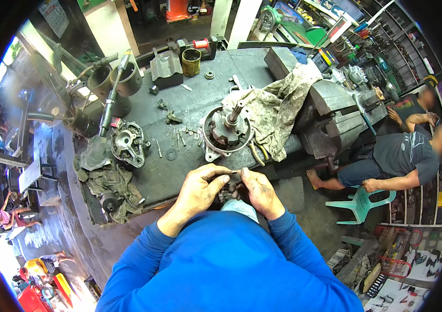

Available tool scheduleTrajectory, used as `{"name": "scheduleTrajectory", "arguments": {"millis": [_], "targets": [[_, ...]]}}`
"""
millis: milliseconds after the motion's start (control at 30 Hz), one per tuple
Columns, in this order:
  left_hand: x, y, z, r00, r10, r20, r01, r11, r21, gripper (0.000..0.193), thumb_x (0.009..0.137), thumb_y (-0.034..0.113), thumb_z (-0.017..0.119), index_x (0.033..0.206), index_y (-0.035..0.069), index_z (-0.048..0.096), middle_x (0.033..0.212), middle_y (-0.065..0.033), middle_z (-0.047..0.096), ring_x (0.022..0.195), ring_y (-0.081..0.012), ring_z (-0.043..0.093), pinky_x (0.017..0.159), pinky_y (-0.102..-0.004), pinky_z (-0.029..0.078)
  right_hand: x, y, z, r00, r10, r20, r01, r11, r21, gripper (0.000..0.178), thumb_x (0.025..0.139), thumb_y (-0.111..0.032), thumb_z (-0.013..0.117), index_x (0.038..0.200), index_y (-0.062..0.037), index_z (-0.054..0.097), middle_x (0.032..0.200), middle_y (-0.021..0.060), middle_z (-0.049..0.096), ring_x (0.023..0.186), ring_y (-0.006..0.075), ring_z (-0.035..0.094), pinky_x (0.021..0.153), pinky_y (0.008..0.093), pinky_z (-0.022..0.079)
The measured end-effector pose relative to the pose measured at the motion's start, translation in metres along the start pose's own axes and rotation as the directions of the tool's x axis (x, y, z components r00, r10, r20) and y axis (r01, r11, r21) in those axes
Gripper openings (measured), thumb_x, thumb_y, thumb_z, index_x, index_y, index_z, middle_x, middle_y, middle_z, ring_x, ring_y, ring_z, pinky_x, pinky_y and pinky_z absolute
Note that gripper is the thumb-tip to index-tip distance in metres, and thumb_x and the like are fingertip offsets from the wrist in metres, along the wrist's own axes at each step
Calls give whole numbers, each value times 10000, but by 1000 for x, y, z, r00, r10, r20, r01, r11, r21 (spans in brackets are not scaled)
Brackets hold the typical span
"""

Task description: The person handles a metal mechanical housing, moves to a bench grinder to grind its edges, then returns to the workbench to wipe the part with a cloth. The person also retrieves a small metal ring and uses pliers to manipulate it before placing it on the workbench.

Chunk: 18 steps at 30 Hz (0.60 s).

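Close to my body, at the near edge of the metal workbench (189,117), my left hand (200,186) and my right hand (260,191) meet fingertip to fingertip. A small dark piece (235,172) is pinched between them, too small to make out. Just beyond them sits a round metal housing (211,148) with a splined shaft (235,113) standing up from its middle. Pliers (259,152) lie to its right beside a stained cloth (275,112). Several bolts (174,136) and a washer (171,154) are spread to its left, near a cast metal cover (129,145).
A large bench vise (338,117) stands at the right, a dirty can (191,63) and metal block (167,70) at the back. Metal cylinders (127,80) and greasy rags (111,184) occupy the left. One person (405,158) sits on a green chair (358,205) at right; others are nearby.
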State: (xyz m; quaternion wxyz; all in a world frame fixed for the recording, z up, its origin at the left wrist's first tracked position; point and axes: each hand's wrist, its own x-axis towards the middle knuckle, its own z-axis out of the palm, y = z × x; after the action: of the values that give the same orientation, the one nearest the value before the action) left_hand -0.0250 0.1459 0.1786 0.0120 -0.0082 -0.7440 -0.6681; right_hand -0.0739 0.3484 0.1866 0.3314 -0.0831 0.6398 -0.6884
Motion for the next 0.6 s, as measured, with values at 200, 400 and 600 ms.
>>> {"name": "scheduleTrajectory", "arguments": {"millis": [200, 400, 600], "targets": [[15, 13, 12, 990, -123, -73, 116, 988, -98, 241, 948, 5, 714, 1188, -19, 707, 1039, -77, 728, 906, -131, 691, 805, -292, 573, 12, -21, -25, 996, -43, 82, 61, 971, -233, 314, 1061, -211, 659, 1258, 26, 716, 937, 33, 731, 793, 92, 655, 733, 274, 556], [29, 23, 25, 939, -288, -187, 237, 938, -253, 325, 924, 33, 739, 1232, -24, 652, 967, -95, 744, 866, -112, 698, 782, -278, 577, 32, -42, -39, 983, -50, 174, 100, 952, -289, 303, 1002, -166, 732, 1225, 40, 721, 1100, 145, 780, 1006, 174, 720, 898, 338, 580], [35, 16, 35, 921, -356, -158, 200, 780, -594, 280, 949, 106, 759, 1169, -55, 693, 1026, -112, 752, 924, -141, 716, 833, -287, 592, 42, -37, -53, 823, -519, 233, 556, 646, -523, 321, 899, -149, 823, 1164, -1, 719, 1017, 139, 743, 904, 263, 732, 799, 356, 579]]}}
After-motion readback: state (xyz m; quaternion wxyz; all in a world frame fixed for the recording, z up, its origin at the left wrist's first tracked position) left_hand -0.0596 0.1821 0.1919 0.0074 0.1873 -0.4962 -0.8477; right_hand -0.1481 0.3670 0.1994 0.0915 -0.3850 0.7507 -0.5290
